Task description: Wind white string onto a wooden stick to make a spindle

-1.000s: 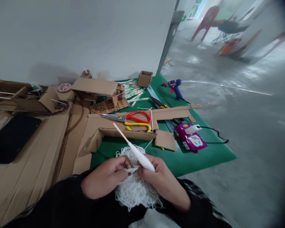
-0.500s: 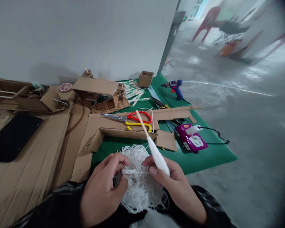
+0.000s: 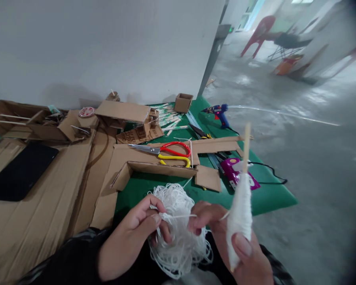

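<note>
In my right hand (image 3: 225,233) is a wooden stick wound with white string (image 3: 240,209), standing nearly upright with its bare end on top. The thumb presses the thick lower part of the winding. My left hand (image 3: 139,229) pinches white string between thumb and forefinger. A short strand (image 3: 180,216) runs from that pinch across to my right fingers. Between and beneath both hands lies a loose tangled heap of white string (image 3: 175,194). Beyond it are scissors (image 3: 169,151) with one red and one yellow handle, lying on cardboard.
A blue glue gun (image 3: 221,113) and a purple device with a black cord (image 3: 233,170) lie on the green mat (image 3: 273,200). Cardboard boxes (image 3: 121,111) and thin sticks (image 3: 172,118) line the wall. A black tablet-like slab (image 3: 22,170) rests on cardboard at left.
My right hand has moved right and tipped the wound stick from a leftward lean to nearly upright. The left hand keeps its pinch on the string. The camera view has shifted slightly.
</note>
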`<move>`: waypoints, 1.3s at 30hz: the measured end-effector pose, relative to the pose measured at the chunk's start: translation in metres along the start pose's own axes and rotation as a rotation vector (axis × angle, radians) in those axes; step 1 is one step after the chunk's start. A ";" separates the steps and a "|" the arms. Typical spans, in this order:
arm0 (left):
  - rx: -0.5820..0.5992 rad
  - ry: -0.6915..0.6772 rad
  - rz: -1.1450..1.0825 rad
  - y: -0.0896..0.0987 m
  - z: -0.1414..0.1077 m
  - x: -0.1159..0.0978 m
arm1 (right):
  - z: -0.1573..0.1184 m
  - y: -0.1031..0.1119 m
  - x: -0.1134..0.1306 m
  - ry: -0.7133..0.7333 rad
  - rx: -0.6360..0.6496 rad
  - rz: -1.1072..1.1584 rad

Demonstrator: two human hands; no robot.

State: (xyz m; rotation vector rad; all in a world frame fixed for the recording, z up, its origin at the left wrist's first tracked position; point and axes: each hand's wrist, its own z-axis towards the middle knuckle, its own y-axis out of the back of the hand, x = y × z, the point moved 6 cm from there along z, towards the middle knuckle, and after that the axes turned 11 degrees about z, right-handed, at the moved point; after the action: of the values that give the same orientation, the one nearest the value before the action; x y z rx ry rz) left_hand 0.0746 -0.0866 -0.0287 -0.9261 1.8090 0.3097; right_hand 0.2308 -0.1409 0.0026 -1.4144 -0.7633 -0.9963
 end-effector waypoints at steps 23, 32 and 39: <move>-0.005 -0.051 0.058 -0.002 -0.001 0.004 | 0.008 -0.017 0.006 0.078 0.248 -0.626; -0.025 -0.019 0.175 -0.003 -0.004 0.009 | 0.006 -0.009 0.012 0.173 0.226 -0.932; -0.026 0.056 0.367 -0.004 -0.002 0.012 | 0.003 -0.005 0.008 0.202 0.216 -0.867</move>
State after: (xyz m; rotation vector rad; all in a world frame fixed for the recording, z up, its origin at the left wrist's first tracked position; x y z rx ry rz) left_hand 0.0746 -0.0959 -0.0374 -0.6205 2.0291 0.5420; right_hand 0.2299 -0.1383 0.0125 -0.7547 -1.3272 -1.6212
